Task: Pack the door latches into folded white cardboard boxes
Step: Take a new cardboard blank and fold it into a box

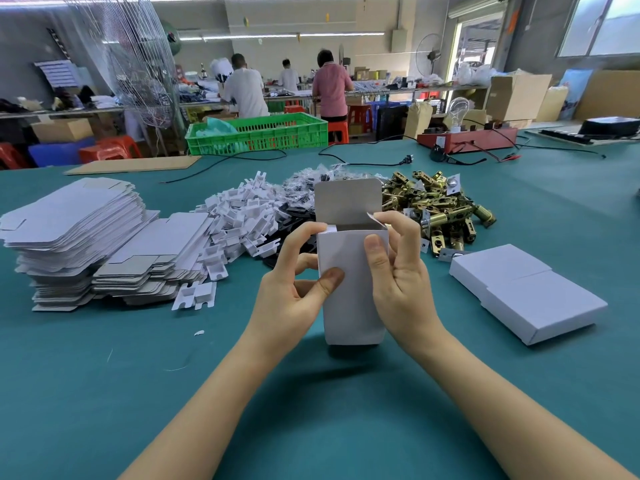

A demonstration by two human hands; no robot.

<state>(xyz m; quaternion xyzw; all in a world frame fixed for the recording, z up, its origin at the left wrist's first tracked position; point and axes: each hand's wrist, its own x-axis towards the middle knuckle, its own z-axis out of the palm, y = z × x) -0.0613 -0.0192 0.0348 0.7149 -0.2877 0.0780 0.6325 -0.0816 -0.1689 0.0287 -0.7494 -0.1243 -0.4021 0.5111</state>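
Bare table (104,375) nearby; latch pile (440,206) crowds behind box (349,292).

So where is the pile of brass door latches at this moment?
In the head view, the brass door latches lie heaped on the green table, right of centre, just behind the right hand, above the closed white boxes.

White box (351,289), brass-gold latches (438,202), teal table (138,375), green crate (258,133), red stools (110,152)

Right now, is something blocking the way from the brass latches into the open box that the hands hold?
Nothing visible blocks it. The box mouth is open, lid flap upright behind it. The latches lie just beyond on the right. Only the right hand fingers sit at the rim's right corner.
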